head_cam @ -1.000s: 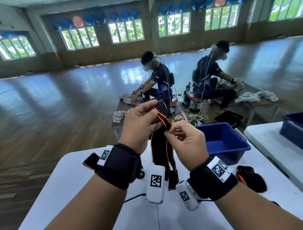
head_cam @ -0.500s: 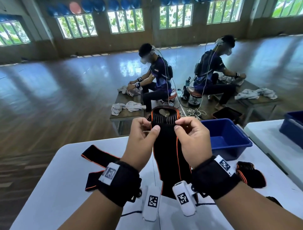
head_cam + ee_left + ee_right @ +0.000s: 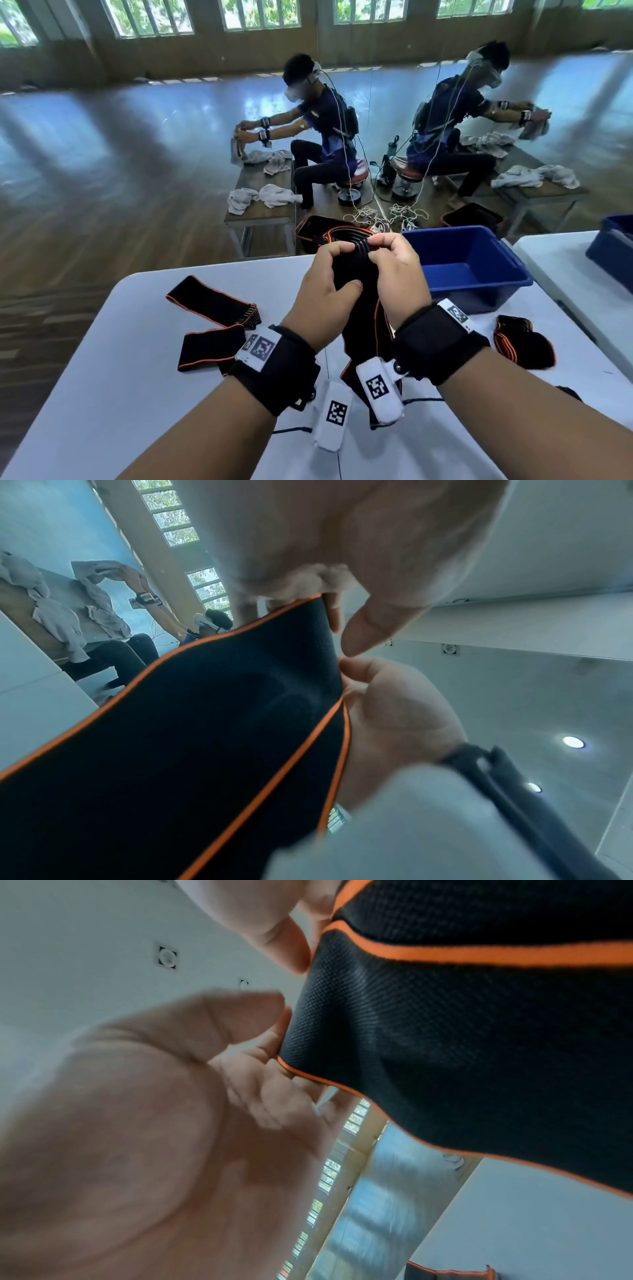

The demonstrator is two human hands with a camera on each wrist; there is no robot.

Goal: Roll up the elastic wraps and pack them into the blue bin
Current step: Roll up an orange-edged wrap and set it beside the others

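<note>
Since the earlier frames, both hands have lowered and drawn closer together, and the ribbed end of the wrap (image 3: pixel 359 301), previously raised as an open loop above the fingers, now folds over forward beyond the knuckles. Left hand (image 3: pixel 322 291) and right hand (image 3: pixel 399 274) each pinch the top of this black, orange-edged wrap between curled fingers and thumb; the rest of the band hangs down between the wrists to the white table (image 3: pixel 137 394). In the left wrist view, the left hand (image 3: pixel 342 547) closes on the upper corner of the wrap (image 3: pixel 205 737), with the right hand (image 3: pixel 394 710) holding the edge just below it. In the right wrist view, the right hand (image 3: pixel 154 1110) holds the fabric edge between thumb and fingers, and the wrap (image 3: pixel 462 1042) shows its woven mesh and orange border.

Blue bin (image 3: pixel 479 270) stands on the table to the right of the hands, near the far edge. Two flat wraps (image 3: pixel 215 322) lie on the table to the left of the hands, one overlapping the other. A bunched wrap (image 3: pixel 524 342) lies to the right, in front of the bin. A second blue bin (image 3: pixel 613 250) rests on a neighbouring table at far right. Beyond the table, a seated person (image 3: pixel 322 137) handles cloths (image 3: pixel 263 198) at a low bench beside a wall mirror.
</note>
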